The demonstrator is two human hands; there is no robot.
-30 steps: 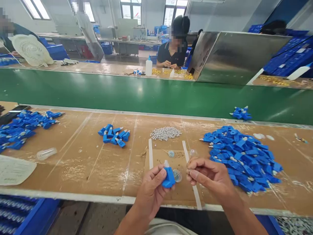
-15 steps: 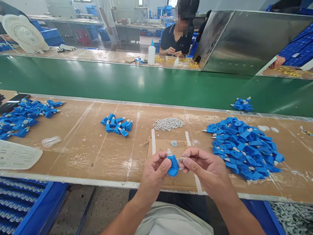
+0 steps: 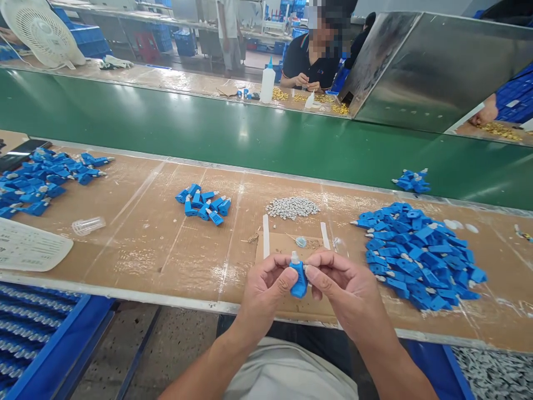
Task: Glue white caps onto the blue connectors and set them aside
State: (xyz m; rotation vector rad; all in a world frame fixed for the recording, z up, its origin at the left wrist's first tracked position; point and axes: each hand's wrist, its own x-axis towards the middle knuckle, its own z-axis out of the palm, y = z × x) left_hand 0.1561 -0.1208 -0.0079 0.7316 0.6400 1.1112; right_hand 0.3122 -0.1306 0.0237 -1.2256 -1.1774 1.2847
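Observation:
Between the thumb and fingers of my left hand [image 3: 264, 289] is a blue plastic part [image 3: 298, 282], upright, its whitish tip pointing up. My right hand [image 3: 343, 283] pinches against the upper right side of this part; the small grey piece in its fingertips is mostly hidden. Beyond the hands lies a heap of small grey pieces [image 3: 292, 208]. A cardboard sheet [image 3: 275, 244] with white tape strips lies under the hands, with a small clear round item [image 3: 300, 241] on it.
Blue parts form a large pile [image 3: 420, 255] on the right, a small group [image 3: 204, 204] left of centre and another pile [image 3: 50, 178] at far left. A clear plastic piece [image 3: 89, 225] lies on the left. Past the green belt [image 3: 187, 122], a person [image 3: 310, 61] works near a white bottle [image 3: 267, 83].
My right fingers have moved left, bringing the small grey piece against the side of the blue part. The view has shifted slightly.

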